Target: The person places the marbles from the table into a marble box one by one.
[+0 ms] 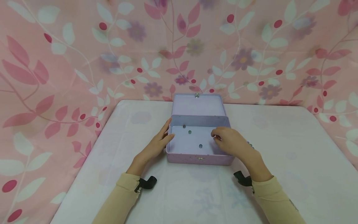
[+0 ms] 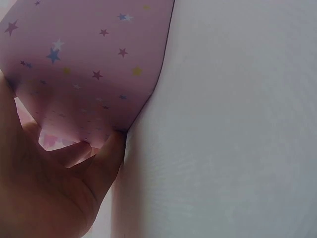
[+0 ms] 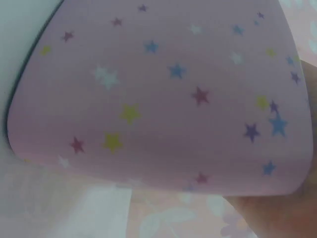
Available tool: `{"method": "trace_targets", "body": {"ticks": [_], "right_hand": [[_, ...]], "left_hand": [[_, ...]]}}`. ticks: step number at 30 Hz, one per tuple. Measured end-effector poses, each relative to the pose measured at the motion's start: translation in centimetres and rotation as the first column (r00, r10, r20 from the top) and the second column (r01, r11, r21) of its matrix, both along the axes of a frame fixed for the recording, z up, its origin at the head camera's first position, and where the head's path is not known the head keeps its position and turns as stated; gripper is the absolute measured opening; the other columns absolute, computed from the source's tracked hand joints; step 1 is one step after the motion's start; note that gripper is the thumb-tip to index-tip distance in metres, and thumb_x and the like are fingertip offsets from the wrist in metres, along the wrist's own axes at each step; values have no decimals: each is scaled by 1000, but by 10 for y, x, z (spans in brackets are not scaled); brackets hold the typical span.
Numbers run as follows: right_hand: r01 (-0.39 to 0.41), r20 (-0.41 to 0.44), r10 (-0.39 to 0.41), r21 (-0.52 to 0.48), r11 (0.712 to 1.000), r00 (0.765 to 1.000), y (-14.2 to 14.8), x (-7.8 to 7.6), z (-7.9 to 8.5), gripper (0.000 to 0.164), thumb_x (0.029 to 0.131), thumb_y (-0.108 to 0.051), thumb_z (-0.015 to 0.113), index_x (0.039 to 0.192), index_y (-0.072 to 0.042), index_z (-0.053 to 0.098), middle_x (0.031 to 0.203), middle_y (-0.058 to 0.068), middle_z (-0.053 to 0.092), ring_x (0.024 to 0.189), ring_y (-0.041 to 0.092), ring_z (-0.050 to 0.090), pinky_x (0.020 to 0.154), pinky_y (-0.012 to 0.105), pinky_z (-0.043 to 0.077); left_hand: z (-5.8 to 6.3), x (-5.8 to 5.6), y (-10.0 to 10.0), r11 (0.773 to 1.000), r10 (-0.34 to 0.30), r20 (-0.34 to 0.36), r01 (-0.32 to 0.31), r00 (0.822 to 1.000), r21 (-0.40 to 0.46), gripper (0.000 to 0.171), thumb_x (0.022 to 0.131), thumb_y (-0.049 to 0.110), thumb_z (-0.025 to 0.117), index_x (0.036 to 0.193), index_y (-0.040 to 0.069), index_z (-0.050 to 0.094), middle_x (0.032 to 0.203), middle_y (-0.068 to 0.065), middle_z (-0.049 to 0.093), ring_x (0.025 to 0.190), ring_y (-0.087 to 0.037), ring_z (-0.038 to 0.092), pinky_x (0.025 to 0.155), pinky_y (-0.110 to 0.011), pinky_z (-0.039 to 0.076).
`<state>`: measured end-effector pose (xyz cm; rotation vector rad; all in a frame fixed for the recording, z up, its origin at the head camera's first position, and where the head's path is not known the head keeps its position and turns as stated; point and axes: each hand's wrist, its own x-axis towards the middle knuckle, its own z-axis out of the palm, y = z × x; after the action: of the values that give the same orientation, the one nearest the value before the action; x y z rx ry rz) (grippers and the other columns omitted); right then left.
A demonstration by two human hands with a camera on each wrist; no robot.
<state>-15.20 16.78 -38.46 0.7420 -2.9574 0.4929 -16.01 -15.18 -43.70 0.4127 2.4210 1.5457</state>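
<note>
A lilac tin box (image 1: 199, 159) with its lid (image 1: 198, 105) raised stands on the table. My left hand (image 1: 155, 145) holds its left wall, thumb over the rim and fingers along the outside. The left wrist view shows that hand (image 2: 54, 183) against the star-printed side (image 2: 99, 54). Three small glass marbles lie inside: one by the back wall (image 1: 184, 126), a greenish marble (image 1: 190, 132) and a bluish marble (image 1: 200, 146) nearer the front. My right hand (image 1: 230, 141) reaches over the right wall with curled fingers low inside; I cannot tell whether they pinch a marble.
Several more marbles (image 1: 250, 145) lie on the white-covered table (image 1: 285, 155) just right of the box, partly behind the right wrist. A pink floral cloth (image 1: 179, 56) hangs behind the table. The box's printed side (image 3: 163, 109) fills most of the right wrist view.
</note>
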Motion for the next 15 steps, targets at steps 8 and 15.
{"method": "trace_targets", "body": {"ticks": [8,15], "right_hand": [[0,-12,-1,-44,999,1000,8,-2,5,14,91,-6,63,100,-6,74,92,3,72,81,18,61,80,42,55],[20,-18,-21,-90,996,1000,16,-1,14,15,91,-3,62,101,-7,73,92,4,70,83,18,59,80,41,54]], "left_hand": [[0,0,-1,1000,-1,5,1,1000,-1,68,101,54,48,153,56,4,168,3,12,152,-33,24,117,-59,30],[5,0,0,1000,-20,28,19,999,2,70,103,46,47,156,49,1,169,-2,8,153,-36,20,118,-60,27]]}}
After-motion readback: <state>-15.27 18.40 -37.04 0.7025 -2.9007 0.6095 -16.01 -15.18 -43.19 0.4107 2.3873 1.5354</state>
